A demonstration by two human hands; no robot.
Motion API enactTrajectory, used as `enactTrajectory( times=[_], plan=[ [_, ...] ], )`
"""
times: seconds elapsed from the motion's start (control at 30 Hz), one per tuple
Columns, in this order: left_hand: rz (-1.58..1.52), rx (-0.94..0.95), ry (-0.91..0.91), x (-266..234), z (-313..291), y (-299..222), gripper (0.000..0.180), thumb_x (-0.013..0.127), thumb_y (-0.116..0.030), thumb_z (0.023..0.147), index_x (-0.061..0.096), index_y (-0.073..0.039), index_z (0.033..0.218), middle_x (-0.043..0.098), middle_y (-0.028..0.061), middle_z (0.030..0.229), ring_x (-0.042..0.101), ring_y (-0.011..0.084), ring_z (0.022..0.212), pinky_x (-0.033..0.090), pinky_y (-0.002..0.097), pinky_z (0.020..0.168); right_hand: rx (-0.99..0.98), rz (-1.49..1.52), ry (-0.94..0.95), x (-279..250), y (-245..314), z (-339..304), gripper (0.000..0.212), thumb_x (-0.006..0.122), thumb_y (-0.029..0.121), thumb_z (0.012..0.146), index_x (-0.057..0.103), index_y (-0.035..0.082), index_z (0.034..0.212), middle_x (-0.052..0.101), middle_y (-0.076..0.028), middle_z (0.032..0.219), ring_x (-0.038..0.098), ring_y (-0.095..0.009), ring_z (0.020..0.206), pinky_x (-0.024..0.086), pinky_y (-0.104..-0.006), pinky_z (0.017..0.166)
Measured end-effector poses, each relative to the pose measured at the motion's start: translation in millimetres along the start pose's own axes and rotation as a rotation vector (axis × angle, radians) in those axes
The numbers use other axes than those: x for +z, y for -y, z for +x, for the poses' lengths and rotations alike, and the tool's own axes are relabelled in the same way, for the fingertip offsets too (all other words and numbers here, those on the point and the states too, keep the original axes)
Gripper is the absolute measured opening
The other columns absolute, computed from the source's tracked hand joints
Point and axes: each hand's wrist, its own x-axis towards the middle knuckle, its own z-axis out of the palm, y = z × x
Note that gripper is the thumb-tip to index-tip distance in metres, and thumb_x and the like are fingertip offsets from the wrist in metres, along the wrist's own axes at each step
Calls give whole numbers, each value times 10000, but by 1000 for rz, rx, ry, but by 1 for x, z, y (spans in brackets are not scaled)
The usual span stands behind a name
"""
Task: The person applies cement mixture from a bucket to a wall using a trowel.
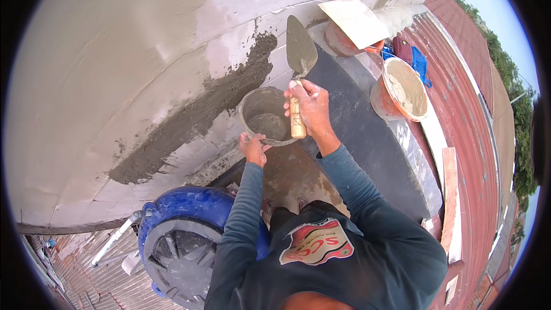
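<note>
Grey mortar (270, 127) is held in the bucket (261, 102), whose near edge is gripped by the partly curled left hand (253, 148); the trowel (301, 49) is clasped beside it in the tightly wrapped right hand (313, 106). Should that one-sided hold be loosened, mortar could be spilled.

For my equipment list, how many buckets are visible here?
3: a grey bucket in the left hand, an open orange bucket at the right, and a covered orange bucket under a white board. Others may be hidden.
</note>
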Motion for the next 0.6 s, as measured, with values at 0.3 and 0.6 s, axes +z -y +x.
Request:
enactTrajectory(
  times=[0.3, 0.6],
  plan=[
    [14, -10, 32, -1, -19, -11, 385, 561, 101, 804, 422, -123, 1084, 593, 93, 907, 660, 224, 724, 590, 389, 524, -556, -922, 249, -113, -135, -3, 311, 605, 278, 988, 610, -30, 944, 647, -71, 772, 633, -146, 590, 509, -332, 533],
    [49, -24, -99, -69, -67, -4, 374, 521, 95, 851, 435, -147, 1123, 597, 92, 902, 658, 231, 745, 593, 419, 573, 294, 371, -276, 64, -175, 55, 327, 529, 373, 1039, 561, 48, 1032, 588, -47, 755, 560, -140, 537, 485, -311, 450]
  ],
)
